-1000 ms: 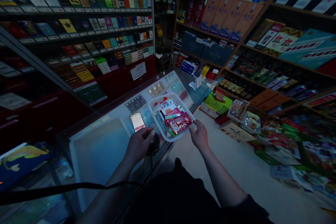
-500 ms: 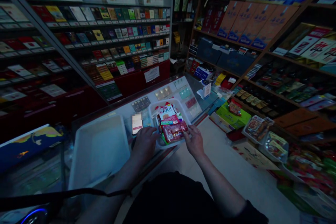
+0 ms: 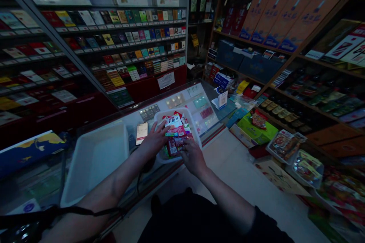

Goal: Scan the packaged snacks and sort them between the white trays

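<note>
A white plastic tub (image 3: 194,129) on the glass counter is filled with colourful snack packets (image 3: 173,123). My left hand (image 3: 154,140) reaches over the tub's left side, fingers stretched out and resting on the packets. At the front right, my right hand (image 3: 194,156) has its fingers curled at the edge of a dark red snack packet (image 3: 174,145); the fingertips are partly hidden. The packet lies on top of the others. Just left of the tub, a phone (image 3: 142,133) with a lit screen lies on the counter.
A larger white tray (image 3: 97,159) stands on the counter at left, near a blue box (image 3: 31,148). Cigarette packs (image 3: 125,38) line the shelves behind. A small sign stand (image 3: 221,100) stands on the counter. Boxes, bottles and packaged food (image 3: 285,142) crowd the right side.
My left hand has moved from the tub's near left edge onto the packets. My right hand has shifted from the tub's right rim inward to the dark red packet. The view has shifted slightly.
</note>
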A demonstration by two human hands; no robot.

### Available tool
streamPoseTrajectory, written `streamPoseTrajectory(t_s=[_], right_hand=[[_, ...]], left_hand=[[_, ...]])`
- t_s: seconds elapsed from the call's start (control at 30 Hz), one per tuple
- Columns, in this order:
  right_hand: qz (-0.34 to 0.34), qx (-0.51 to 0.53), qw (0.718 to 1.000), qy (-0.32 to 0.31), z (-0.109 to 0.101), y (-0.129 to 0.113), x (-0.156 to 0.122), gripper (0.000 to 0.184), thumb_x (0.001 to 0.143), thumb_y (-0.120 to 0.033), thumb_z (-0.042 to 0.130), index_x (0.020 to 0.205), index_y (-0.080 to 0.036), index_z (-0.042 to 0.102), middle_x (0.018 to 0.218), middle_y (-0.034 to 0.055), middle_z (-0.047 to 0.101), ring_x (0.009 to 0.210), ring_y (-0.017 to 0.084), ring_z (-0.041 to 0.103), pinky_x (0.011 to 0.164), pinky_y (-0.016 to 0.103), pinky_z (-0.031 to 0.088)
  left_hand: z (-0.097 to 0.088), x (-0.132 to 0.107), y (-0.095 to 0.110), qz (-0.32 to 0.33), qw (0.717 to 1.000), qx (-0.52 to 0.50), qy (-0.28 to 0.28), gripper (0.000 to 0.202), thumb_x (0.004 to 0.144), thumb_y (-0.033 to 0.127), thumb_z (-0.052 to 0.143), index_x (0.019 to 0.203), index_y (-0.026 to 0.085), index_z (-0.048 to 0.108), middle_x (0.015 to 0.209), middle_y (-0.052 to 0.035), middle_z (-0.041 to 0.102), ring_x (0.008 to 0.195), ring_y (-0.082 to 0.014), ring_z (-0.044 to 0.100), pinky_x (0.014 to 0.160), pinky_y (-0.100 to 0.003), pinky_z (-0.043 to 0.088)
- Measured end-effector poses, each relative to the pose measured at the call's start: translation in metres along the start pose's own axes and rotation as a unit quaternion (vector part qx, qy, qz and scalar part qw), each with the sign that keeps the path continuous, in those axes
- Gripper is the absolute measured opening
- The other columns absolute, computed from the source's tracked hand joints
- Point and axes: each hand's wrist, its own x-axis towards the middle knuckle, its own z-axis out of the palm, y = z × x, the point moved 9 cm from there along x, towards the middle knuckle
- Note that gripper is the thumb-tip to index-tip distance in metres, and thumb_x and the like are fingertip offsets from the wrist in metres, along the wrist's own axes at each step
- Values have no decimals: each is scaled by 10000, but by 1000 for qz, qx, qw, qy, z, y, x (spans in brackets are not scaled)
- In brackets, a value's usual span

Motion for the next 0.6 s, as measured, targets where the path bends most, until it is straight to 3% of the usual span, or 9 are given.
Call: streamPoseTrajectory(t_s=[0.2,0.37,0.47,0.6], right_hand=[[-20,1,999,-39,23,-20,11,161,865,-179,655,1016,-203,704,1106,83,719,1097,243,650,993,393,504],[41,-42,996,-70,44,-29,29,221,930,-309,621,1117,-202,672,1047,79,739,973,238,691,828,343,519],[93,-99,986,-95,55,-31,37,297,940,-471,611,1058,-208,685,984,86,744,890,257,709,744,345,510],[104,-173,971,-128,71,-38,39,507,840,-629,690,1088,-188,693,1025,126,736,925,294,706,781,383,514]], left_hand=[[-9,1,1,41,999,-2,0,339,852,73,611,971,330,798,1491,-6,595,1578,-343,206,1259,-672,-28],[-18,3,-1,50,998,-17,18,334,876,103,587,1005,331,794,1435,-15,644,1568,-331,247,1257,-677,-13],[-24,1,-14,6,999,7,31,363,877,98,558,1067,310,784,1455,-50,626,1531,-343,330,1255,-680,53],[-32,-20,-46,-104,992,34,67,325,904,162,547,1128,258,762,1481,-96,597,1469,-353,423,1241,-650,187]])
